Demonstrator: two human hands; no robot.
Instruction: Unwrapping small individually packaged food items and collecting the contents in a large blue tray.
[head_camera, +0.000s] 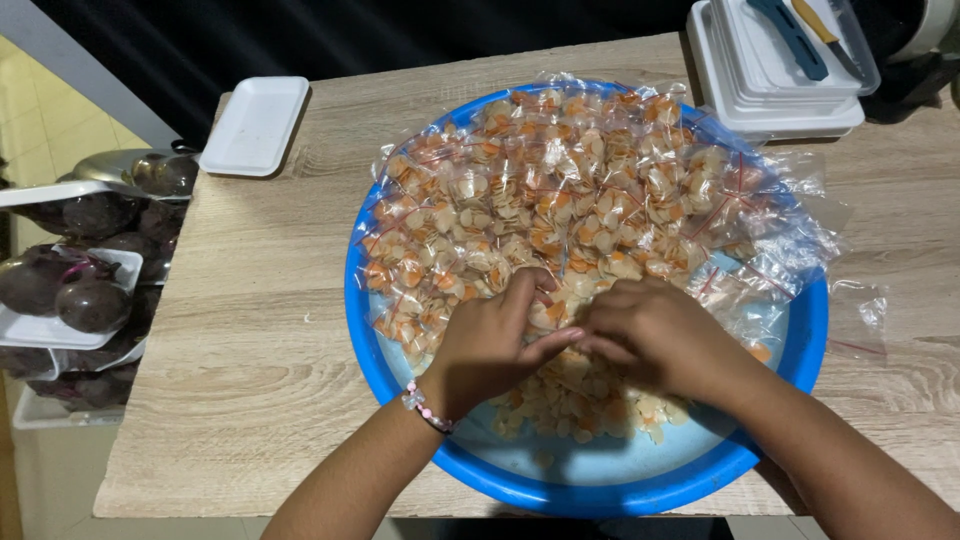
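Right now I see both hands meeting over the big blue plastic basin (395, 385) that sits on the pale wooden table (250, 340). My left hand (490, 345), with a pink-and-white bead bracelet (428, 408) at the wrist, is curled with its fingers pressed into the loose pale-orange chips (580, 400) at the basin's six o'clock side. My right hand (655, 335) lies just beside it, fingertips touching the left hand's; both are pinched together on something small among the chips, though I cannot tell exactly what sits between them. From nine o'clock round through twelve to three o'clock the basin is heaped with small clear zip bags of chips (560, 190), red-striped at their seals. A few empty clear bags (860, 305) spill over the rim at three o'clock onto the table. At the table's eleven o'clock corner lies a white foam tray (255, 125); at one o'clock a stack of white trays (770, 100) carries a clear lidded box. Off the table at nine o'clock, dark purple round fruits (90, 300) rest in white trays.
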